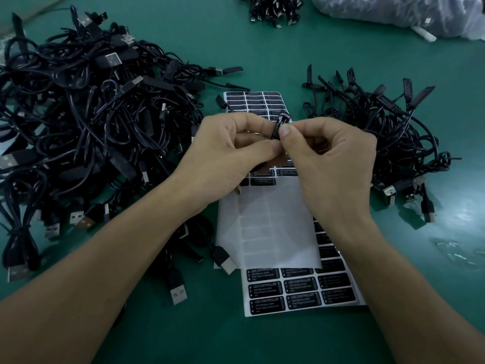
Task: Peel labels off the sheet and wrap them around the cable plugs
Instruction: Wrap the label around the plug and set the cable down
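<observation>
My left hand (225, 151) and my right hand (325, 158) meet above the label sheets, both pinching one small black cable plug (280, 125) with a black label with white print around it. Under my hands lies a white label sheet (265, 232), its lower half bare backing and rows of black labels above. A second label sheet (299, 292) with black "LED CONTROLLER" labels sticks out below it. The plug's cable is hidden behind my hands.
A big tangle of black USB cables (86, 119) fills the left of the green table (262, 48). A smaller pile of cables with labelled plugs (388, 127) lies on the right. More cables (273, 9) and a plastic bag (406, 14) sit at the far edge.
</observation>
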